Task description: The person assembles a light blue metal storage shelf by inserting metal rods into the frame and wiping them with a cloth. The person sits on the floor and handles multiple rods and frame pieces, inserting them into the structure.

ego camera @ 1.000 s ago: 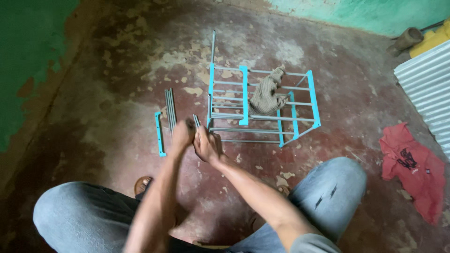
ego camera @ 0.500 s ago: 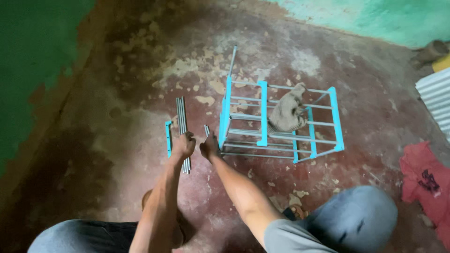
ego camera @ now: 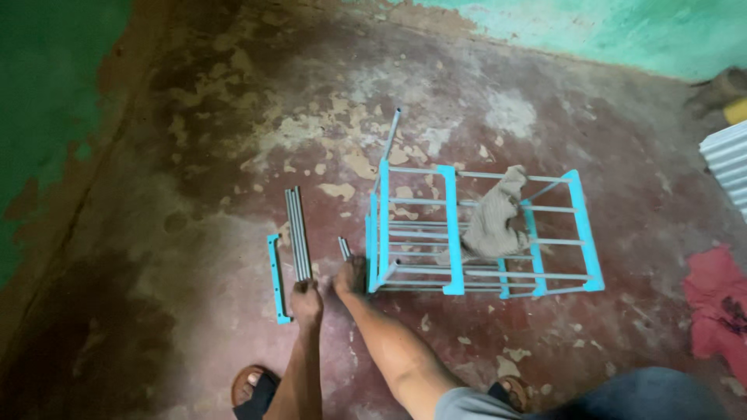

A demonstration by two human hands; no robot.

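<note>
Down on the worn red floor (ego camera: 194,327), the left hand (ego camera: 306,299) rests at the near end of a small bundle of grey metal rods (ego camera: 297,233). The rods lie side by side, touching one another, with their long axis running straight away from the hand toward the far wall, tilted only slightly. The fingers look curled over the rod ends, but whether they grip them or merely press on them cannot be told from this height. Just to the left of the bundle, and parallel to it, lies a loose turquoise plastic bracket (ego camera: 275,278), its near end level with the hand.

The right hand (ego camera: 351,275) sits just beside the near left corner of the shoe rack (ego camera: 451,233), a frame of turquoise side pieces and thin grey bars lying on the floor. It is closed around a short rod (ego camera: 343,248) that sticks up and away from the fist; the hand is touching or nearly touching the rack's corner post, and the picture does not settle which. So the right hand is the nearer one to the rack, the left the nearer one to the loose rods and bracket, and the two hands are close together.

One long tube (ego camera: 391,131) rises from the rack's far left corner, pointing toward the wall. A crumpled brownish cloth (ego camera: 495,222) is draped over the middle bars of the rack; nothing else lies in it. A red cloth (ego camera: 716,307) lies well apart at the right edge of the floor.
</note>
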